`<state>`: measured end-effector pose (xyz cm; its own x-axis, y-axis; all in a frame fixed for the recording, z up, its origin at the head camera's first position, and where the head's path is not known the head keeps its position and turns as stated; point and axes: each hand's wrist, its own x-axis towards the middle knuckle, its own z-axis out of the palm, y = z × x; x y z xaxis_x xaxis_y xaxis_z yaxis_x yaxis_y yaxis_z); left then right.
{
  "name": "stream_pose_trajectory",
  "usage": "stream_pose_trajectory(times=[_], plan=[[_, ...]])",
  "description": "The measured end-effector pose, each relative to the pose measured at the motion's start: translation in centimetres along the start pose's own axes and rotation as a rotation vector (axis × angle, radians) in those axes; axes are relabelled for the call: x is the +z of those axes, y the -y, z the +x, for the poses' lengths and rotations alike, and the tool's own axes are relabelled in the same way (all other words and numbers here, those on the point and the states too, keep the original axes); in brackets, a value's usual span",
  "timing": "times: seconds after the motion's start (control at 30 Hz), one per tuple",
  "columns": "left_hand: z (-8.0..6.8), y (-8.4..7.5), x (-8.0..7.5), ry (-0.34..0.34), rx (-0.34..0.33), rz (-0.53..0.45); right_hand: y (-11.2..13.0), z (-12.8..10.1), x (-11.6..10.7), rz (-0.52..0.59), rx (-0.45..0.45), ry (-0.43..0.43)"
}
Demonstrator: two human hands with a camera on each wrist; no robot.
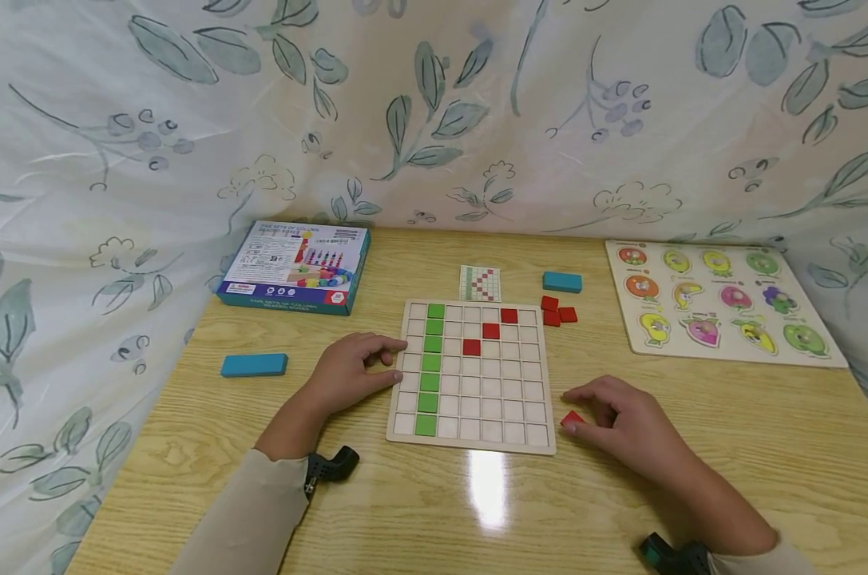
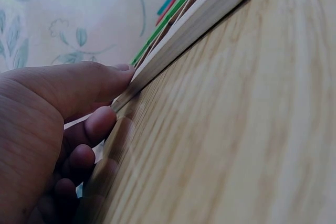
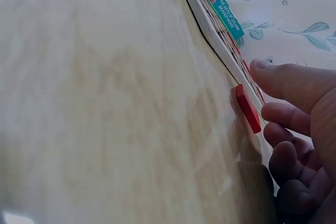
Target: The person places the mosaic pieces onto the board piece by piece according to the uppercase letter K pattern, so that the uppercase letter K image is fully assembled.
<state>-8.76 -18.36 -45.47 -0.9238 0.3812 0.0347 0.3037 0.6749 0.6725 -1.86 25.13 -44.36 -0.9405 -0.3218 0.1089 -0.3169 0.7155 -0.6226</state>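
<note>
Red tile [image 1: 572,418] flat on table, right hand [image 1: 624,427] loosely touching, left hand [image 1: 354,371] steadying board [image 1: 477,435].

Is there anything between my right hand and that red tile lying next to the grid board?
Nothing visible. The red tile lies flat on the table just off the grid board, right at the right hand fingertips, with no object between them.
</note>
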Motion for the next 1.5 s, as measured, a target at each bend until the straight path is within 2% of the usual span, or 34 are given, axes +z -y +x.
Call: stream_pose_trajectory(times=[0.2, 0.43, 0.63, 0.93, 1.5], plan=[[-0.1, 0.1, 0.0, -0.001, -0.003, -0.001, -0.2, -0.2, 0.1, -0.004, -0.008, 0.001], [-0.3, 0.2, -0.1, 0.004, -0.009, -0.001, -0.1, -0.3, 0.3, -0.022, 0.023, 0.037], [-0.2, 0.1, -0.2, 0.010, -0.006, 0.011, -0.2, -0.3, 0.5, -0.036, 0.007, 0.034], [-0.1, 0.3, -0.1, 0.009, -0.001, 0.015, -0.4, -0.1, -0.5, 0.006, 0.008, 0.074], [0.0, 0.1, -0.1, 0.009, 0.007, 0.016, -1.0, 0.1, -1.0, 0.016, -0.050, 0.086]])
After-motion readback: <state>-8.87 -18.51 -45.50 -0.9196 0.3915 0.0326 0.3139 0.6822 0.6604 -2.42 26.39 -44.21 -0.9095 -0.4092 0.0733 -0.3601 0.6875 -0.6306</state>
